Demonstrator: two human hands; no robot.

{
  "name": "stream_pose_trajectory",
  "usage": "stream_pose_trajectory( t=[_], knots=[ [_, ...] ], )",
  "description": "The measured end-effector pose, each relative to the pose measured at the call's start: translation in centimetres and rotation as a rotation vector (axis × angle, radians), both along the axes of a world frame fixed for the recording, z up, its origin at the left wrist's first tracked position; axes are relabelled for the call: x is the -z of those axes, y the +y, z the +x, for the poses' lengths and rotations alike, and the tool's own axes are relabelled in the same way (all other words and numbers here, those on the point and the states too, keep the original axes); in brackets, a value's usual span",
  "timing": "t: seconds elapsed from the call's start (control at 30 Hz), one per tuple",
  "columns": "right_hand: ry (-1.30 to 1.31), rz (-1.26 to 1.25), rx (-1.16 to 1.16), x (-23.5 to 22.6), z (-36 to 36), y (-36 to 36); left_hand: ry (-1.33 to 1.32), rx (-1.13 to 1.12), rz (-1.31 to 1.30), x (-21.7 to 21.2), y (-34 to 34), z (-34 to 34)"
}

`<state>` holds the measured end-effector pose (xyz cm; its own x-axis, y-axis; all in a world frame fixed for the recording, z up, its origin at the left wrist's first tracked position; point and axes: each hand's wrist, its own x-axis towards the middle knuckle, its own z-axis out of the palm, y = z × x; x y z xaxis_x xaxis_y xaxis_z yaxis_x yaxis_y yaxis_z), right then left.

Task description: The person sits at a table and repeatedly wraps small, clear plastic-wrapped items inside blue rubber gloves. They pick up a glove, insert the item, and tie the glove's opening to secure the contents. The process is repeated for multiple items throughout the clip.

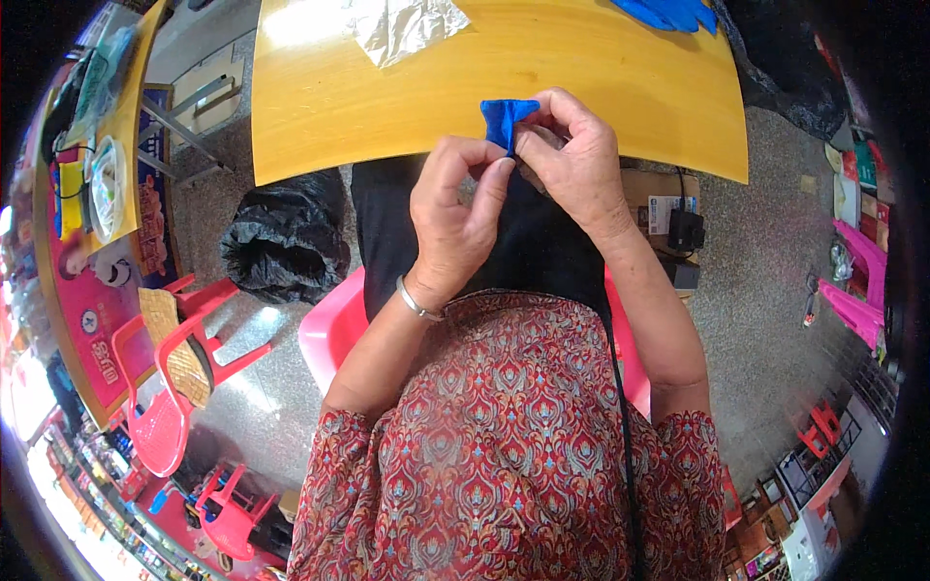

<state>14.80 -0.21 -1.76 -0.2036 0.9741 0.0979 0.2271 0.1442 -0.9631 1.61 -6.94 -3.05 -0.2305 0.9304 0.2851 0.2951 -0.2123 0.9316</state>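
A small piece of blue cloth (501,118) is gathered between my two hands, just above the near edge of the yellow table (407,116). My left hand (453,198) pinches its lower end between thumb and index finger. The thumb and fingers of my right hand (576,155) close on its right side. The cloth fans out at the top and narrows to folds at the bottom. More blue cloth pieces (668,12) lie at the table's far right edge.
A crumpled clear plastic bag (405,27) lies at the far middle of the table. An open black bag (286,242) stands on the floor at left, near a red plastic chair (160,412). A cardboard box (654,191) sits under the table at right.
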Motion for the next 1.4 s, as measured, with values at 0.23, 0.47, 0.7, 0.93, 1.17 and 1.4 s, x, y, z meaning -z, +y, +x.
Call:
stream_pose_trajectory(
  t=[0.23, 0.47, 0.7, 0.93, 1.17, 1.4],
  knots=[
    [-0.042, 0.008, 0.013, -1.7, 0.2, 0.4, -0.536, 0.028, -0.183, -1.5, 1.4, 0.2],
    [0.263, -0.149, -0.178, -2.8, 0.7, -0.6, -0.723, 0.105, -0.242, -2.1, 0.7, -0.3],
    [0.146, 0.118, -0.345, -2.8, 1.6, -1.0, -0.942, 0.081, -0.265, -2.6, -0.2, -0.6],
    [-0.102, 0.177, -0.452, -3.8, 2.6, -1.9, -0.942, 0.101, -0.307, -2.9, -0.3, -1.1],
    [-0.241, 0.06, -0.46, -3.9, 3.7, -2.8, -1.107, 0.14, -0.528, -2.0, -1.9, 0.7],
    [-0.049, 0.091, -0.278, -2.1, 3.0, -3.0, -1.016, 0.212, -0.519, -3.1, -1.8, 0.5]
  ],
)
